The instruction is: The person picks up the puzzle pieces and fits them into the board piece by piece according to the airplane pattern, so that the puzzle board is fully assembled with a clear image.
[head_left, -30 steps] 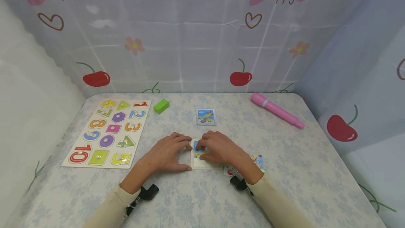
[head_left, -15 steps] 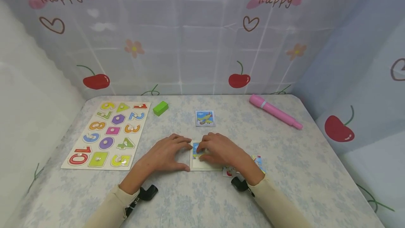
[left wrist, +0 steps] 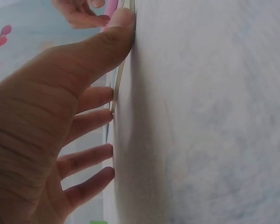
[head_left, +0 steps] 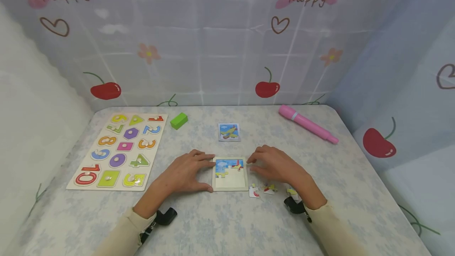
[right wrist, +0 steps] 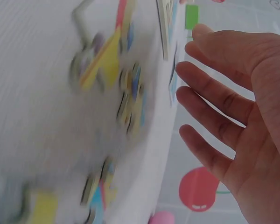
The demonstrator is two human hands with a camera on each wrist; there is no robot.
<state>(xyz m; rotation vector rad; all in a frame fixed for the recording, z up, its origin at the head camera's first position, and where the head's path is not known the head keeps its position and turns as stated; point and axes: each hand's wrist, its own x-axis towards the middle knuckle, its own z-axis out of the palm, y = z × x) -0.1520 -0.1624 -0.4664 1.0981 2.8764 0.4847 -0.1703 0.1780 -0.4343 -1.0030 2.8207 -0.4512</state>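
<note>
Puzzle tray: the shallow pale tray [head_left: 231, 183] lies flat in front of the person, between the two hands; it is nearly square, so no long axis stands out, and its sides run roughly along and across the table.
Picture inside: blue-sky pieces [head_left: 224, 164] fill the far strip and step down the left side, with a red part near the far right corner; the sky points away from the person, and the near right portion is bare board.
Left hand: the left hand [head_left: 187, 172] is spread wide, thumb at the tray's near left corner and fingers by its far left one, touching the edge without closing round it.
Right hand: the right hand [head_left: 275, 165] has its fingers loosely bent and parted, holding nothing, just beside the tray's right side; whether a fingertip touches it I cannot tell.
Loose pieces: several loose puzzle pieces [head_left: 254, 191] lie near the tray's near right corner, some partly hidden by the right wrist.
Picture card: the airplane card [head_left: 229, 132] lies beyond the tray, sky side away from the person.
Number board: the number board [head_left: 150, 165] lies at left, its long axis running near to far, the near end leaning outward.
Green block: the green block [head_left: 179, 121] sits by the board's far corner.
Pink pen: the thick pink pen [head_left: 308, 124] slants from far left to near right.
Surface: the table [head_left: 220, 224] wears a pale cloth with blue-grey mottling.
Room: a pale curtain [head_left: 220, 62] with cherries, hearts, flowers and "happy" hangs behind.
</note>
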